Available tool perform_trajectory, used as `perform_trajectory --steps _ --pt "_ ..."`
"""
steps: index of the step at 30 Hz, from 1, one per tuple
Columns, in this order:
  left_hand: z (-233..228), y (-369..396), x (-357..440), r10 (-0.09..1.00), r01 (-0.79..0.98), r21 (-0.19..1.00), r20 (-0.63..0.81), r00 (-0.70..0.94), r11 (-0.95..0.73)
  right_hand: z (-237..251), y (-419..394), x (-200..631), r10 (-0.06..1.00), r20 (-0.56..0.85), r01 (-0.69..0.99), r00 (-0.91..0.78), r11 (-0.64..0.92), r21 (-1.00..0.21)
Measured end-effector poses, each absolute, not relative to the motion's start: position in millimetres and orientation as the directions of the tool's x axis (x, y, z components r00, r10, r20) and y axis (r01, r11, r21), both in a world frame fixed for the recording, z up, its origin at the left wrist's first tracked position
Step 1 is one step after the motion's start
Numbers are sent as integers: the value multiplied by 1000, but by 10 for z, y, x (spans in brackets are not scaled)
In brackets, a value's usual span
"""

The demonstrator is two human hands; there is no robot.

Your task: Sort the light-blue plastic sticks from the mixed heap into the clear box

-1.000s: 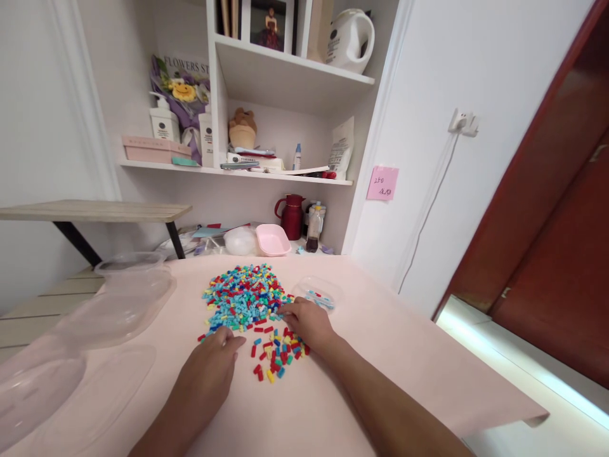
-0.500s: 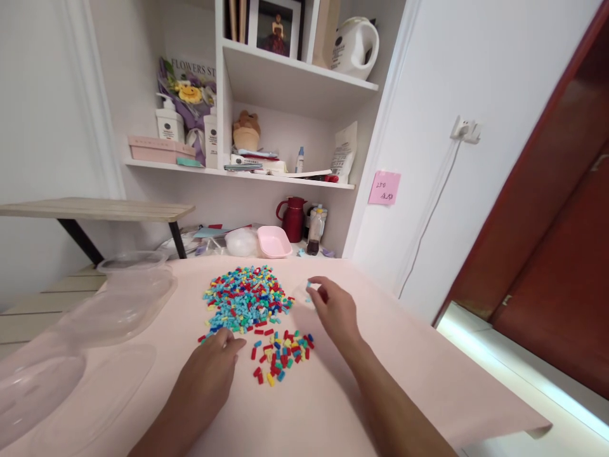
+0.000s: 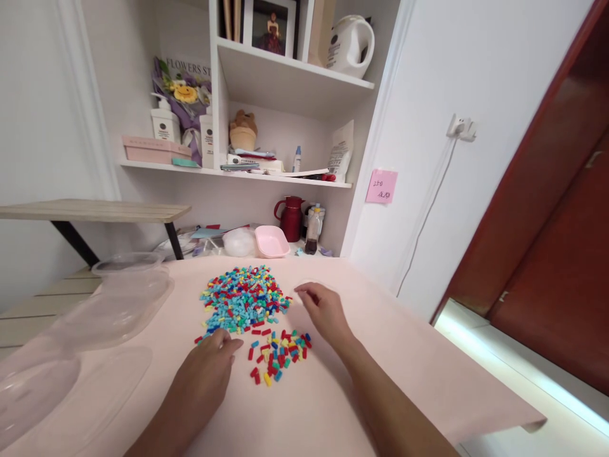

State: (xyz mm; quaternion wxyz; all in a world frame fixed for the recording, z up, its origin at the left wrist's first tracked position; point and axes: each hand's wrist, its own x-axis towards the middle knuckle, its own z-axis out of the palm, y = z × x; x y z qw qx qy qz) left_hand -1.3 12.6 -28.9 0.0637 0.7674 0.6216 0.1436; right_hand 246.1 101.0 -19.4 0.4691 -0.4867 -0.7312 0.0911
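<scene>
Small building bricks in red, light blue, yellow, green and dark blue lie in a large pile (image 3: 245,295). A smaller scatter of the same bricks (image 3: 280,352) is spread nearer to me. My left hand (image 3: 207,365) rests on the cloth at the large pile's near left edge. Its fingers curl under and hide whatever they hold; the thumb points right. Over the cloth just right of the large pile is my right hand (image 3: 326,314), fingers stretched toward the pile, with no brick visible at the tips. Behind it, a faint clear rim (image 3: 311,281) partly shows.
A pink cloth (image 3: 394,381) covers the table. Clear plastic containers and lids (image 3: 124,304) stand along the left side. At the back are a pink tray (image 3: 272,242), a red jug (image 3: 290,219) and a bottle (image 3: 313,231), below shelves (image 3: 285,174). A wooden stand (image 3: 95,209) rises at left.
My right hand has moved left toward the large pile. The light blue brick at its fingertips no longer shows. My left hand stays in nearly the same place; the view has shifted slightly.
</scene>
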Motion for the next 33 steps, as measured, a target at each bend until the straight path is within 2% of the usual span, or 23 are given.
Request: perform_trajectory --steps 4,8,17,25,33 --pt "-311 137 -24 969 930 285 153 195 -232 -320 994 2268 865 415 699 -281 481 -529" --pt "-310 143 -24 967 928 281 148 209 -244 -369 1008 2198 895 289 789 -341 439 -429" --pt "-242 97 9 972 932 285 135 193 -225 -401 1075 2190 902 264 811 -341 424 -402" --pt "-257 109 2 968 943 227 120 221 -244 -379 1068 2194 907 221 830 -358 418 -370" --pt "-252 105 -1 970 941 246 124 207 -232 -370 1036 2163 891 260 830 -372 445 -336"
